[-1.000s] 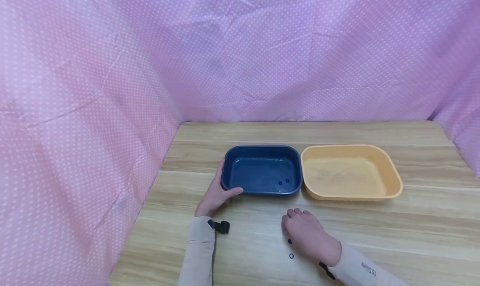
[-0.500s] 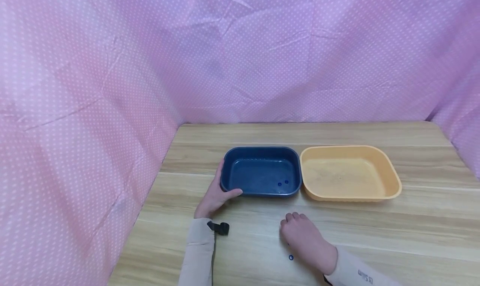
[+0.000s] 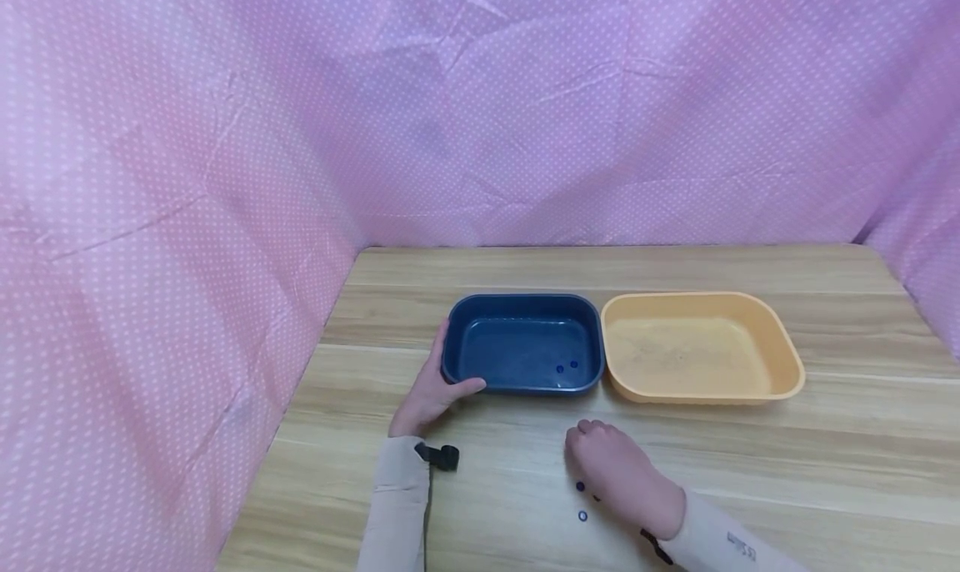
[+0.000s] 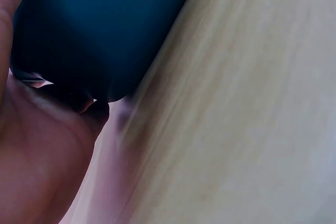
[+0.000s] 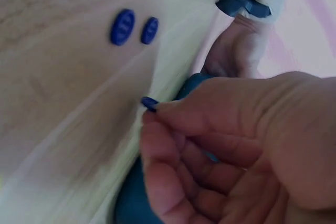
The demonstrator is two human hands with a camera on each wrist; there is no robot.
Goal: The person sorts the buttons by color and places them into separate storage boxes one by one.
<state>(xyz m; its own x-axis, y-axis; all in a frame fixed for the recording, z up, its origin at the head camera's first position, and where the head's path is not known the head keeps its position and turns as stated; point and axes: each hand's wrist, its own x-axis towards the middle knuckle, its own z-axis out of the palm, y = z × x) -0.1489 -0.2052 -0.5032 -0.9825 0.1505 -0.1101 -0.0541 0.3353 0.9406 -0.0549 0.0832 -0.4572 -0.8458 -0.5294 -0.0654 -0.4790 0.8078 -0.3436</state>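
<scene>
In the head view, my left hand grips the left near corner of a dark blue tub, its thumb over the near rim and its fingers along the left side. Two small blue buttons lie inside that tub. My right hand is low over the table in front of the tubs. Its thumb and index finger pinch a blue button, as the right wrist view shows. Loose on the table near this hand are a dark blue button and a ring-like blue one. A dark bit shows at the hand's edge, partly hidden.
A yellow tub stands right against the blue one, on its right. Both rest on a wood-grain table. Pink dotted cloth hangs behind the table and at its sides.
My right hand has shifted slightly right and away from me since half a second ago, uncovering a dark button beside it. The left hand and both tubs stay in place.
</scene>
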